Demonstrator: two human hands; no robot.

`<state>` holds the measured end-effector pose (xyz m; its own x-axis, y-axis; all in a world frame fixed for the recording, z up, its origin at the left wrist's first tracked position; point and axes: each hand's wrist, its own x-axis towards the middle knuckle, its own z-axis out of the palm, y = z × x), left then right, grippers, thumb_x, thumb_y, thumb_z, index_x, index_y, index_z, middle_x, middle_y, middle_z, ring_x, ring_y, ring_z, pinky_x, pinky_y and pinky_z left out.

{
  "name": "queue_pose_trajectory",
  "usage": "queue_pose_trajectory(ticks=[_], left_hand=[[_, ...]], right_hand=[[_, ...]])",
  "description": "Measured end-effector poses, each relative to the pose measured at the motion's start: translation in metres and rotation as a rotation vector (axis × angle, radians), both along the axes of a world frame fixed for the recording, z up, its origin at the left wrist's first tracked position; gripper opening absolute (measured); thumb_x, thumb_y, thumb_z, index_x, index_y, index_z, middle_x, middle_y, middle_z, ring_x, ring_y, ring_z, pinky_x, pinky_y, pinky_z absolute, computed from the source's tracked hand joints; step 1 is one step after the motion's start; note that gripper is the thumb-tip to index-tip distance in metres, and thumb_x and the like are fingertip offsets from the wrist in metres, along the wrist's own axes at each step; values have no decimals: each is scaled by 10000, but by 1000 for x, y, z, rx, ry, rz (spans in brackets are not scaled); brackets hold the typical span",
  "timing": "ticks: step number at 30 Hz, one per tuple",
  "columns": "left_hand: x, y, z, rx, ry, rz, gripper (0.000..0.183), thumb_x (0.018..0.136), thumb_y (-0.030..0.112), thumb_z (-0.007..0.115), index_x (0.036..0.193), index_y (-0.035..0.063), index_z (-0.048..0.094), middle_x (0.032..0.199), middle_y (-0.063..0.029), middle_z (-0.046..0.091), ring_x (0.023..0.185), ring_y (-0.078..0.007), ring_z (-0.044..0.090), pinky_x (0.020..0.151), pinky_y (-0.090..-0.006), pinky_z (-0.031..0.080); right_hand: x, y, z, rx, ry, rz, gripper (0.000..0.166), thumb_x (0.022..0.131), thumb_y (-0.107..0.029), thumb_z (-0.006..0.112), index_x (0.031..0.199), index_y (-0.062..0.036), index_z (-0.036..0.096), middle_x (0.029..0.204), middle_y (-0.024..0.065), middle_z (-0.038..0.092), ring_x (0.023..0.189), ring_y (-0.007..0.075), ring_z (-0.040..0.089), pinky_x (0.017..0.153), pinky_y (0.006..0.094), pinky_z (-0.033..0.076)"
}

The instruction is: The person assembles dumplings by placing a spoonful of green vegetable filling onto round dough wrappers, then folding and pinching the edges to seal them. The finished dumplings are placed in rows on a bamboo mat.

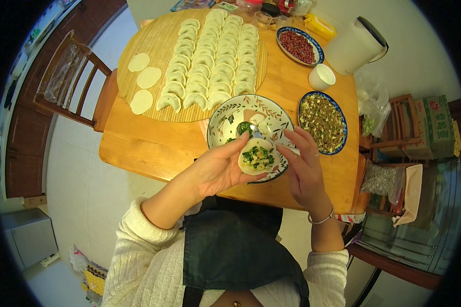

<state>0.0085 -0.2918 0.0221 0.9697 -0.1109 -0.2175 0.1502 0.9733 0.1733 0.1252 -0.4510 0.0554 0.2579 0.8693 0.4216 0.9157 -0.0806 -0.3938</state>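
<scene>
My left hand (224, 165) cradles a round dough wrapper (246, 167), its thumb at the upper edge and its fingers beneath. A mound of chopped green and pale yellow filling (258, 157) sits on the wrapper, which lies unfolded. Beside its right edge is my right hand (305, 169), with thumb and fingers apart. A metal spoon (258, 134) rests in the patterned bowl (223, 109), and its handle runs rightward near my right fingers. Green bits cling to the bowl's inner wall. My left hand and the wrapper hide the bowl's lower left part.
Rows of folded dumplings (202, 71) and several flat wrappers (149, 77) lie on a round woven mat (138, 50). To the right are a plate of mixed filling (322, 122), a white cup (322, 77), a plate of red beans or diced food (297, 46) and a white kettle (349, 48).
</scene>
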Motion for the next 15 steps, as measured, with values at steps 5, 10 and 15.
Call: queue_pose_trajectory(ticks=[5,10,15], left_hand=[[-1,-1,-1,17,-41,-18,407,932,300,361,1255,57,324,1212,-110,467,1092,-257,492,884,-411,452],[-2,-3,0,60,-12,-2,418,935,308,340,1270,60,314,1237,-131,447,1118,-299,467,891,-443,438],[-1,-3,0,47,-19,-14,418,933,306,347,1274,67,312,1237,-125,447,1125,-293,462,908,-444,423]], right_hand=[[-1,0,0,-4,-1,40,369,677,114,459,1005,-18,565,1180,153,477,1146,361,400,947,434,329],[-1,2,7,26,45,60,382,667,95,489,1020,-34,561,1178,150,475,1121,370,420,920,424,365],[0,1,0,-39,16,53,375,686,91,482,1033,-29,555,1192,154,466,1129,372,415,923,425,365]])
